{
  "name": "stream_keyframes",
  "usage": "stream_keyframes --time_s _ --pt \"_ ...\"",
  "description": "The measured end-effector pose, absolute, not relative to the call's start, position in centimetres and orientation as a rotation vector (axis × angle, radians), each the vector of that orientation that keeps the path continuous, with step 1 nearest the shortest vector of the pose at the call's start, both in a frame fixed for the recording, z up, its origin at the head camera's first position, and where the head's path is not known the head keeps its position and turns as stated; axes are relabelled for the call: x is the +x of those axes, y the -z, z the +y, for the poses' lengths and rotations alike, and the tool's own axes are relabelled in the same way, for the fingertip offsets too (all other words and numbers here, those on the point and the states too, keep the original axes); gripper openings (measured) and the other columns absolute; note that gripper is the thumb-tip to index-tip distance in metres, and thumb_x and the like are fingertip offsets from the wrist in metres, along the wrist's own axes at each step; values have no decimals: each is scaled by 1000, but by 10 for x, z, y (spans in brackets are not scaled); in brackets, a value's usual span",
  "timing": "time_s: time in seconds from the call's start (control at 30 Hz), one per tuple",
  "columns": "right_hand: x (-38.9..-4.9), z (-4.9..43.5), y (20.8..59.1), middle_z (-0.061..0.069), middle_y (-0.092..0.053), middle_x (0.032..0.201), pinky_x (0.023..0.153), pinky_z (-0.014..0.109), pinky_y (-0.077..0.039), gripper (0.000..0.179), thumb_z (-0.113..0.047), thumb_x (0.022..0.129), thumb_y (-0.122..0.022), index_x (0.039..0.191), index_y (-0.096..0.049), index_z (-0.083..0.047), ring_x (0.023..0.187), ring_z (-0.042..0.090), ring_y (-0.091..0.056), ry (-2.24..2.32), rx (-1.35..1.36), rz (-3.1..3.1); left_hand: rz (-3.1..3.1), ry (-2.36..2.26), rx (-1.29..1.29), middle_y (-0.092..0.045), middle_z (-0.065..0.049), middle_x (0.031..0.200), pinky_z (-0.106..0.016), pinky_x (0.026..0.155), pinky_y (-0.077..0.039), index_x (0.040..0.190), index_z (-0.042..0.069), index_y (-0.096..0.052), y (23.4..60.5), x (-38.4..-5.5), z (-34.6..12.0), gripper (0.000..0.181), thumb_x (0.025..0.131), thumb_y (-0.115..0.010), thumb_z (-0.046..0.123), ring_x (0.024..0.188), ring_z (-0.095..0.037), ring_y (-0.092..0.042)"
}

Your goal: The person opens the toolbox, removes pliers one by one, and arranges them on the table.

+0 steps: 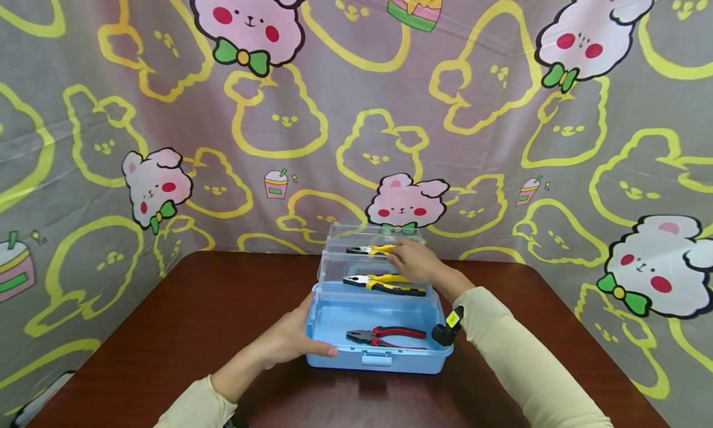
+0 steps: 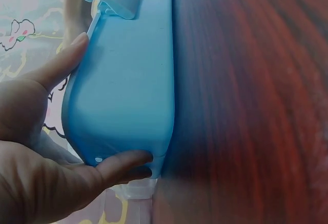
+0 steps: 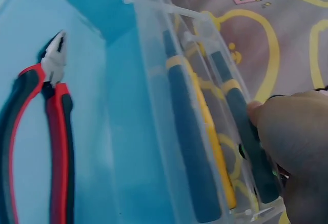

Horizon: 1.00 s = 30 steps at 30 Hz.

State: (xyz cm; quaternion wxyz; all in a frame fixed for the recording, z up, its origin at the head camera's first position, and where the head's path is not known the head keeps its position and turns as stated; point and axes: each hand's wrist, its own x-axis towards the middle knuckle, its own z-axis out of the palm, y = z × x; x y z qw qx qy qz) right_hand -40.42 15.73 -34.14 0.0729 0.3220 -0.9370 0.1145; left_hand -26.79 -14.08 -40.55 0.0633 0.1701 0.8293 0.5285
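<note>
A light blue toolbox (image 1: 412, 364) stands unfolded, its two clear trays (image 1: 334, 268) raised in steps at the back. My left hand (image 1: 286, 335) grips its left front corner, thumb along the front rim and fingers (image 2: 125, 163) round the side. My right hand (image 1: 416, 262) is at the upper tray, fingers curled at the handles of small yellow-and-black pliers (image 1: 362, 250). Larger yellow-and-black pliers (image 1: 384, 284) lie in the lower tray. In the box bottom lie red-and-black pliers (image 3: 60, 131), their jaws toward the left in the head view.
A latch (image 1: 376, 359) sits on the toolbox front, tipped outward in the left wrist view. The box rests on a dark red-brown wooden table (image 1: 223, 310). Behind hangs a grey cloth (image 1: 312, 168) with cartoon prints. A black wrist camera (image 1: 445, 334) overlaps the box's right side.
</note>
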Motion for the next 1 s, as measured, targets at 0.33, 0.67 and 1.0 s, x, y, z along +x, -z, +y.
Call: stream_keyframes --time_s 0.33,0.67,1.0 --pt "-411 160 335 4 -65 76 63 34 -45 22 -16 105 -63 106 -78 1 65 15 -53 -649 1004 -2819 2512 -1584 497 -44 -25 151 -54 96 -48 166 6 -10 406 -266 -142 131 72 -98 32 120 -38 -54" --pt "-414 160 324 5 -76 99 68 33 -51 21 -18 97 -76 110 -80 -2 82 19 -61 -800 827 -2882 2518 -1575 486 -44 -25 151 -54 96 -48 166 6 -10 406 -266 -143 131 72 -97 34 121 -38 -54" --pt "-402 156 325 7 -77 101 68 34 -54 22 -18 91 -83 108 -81 -3 82 20 -63 -824 632 -2791 2515 -1588 527 -47 -23 148 -54 96 -47 165 7 -12 406 -267 -143 129 73 -97 32 119 -37 -55"
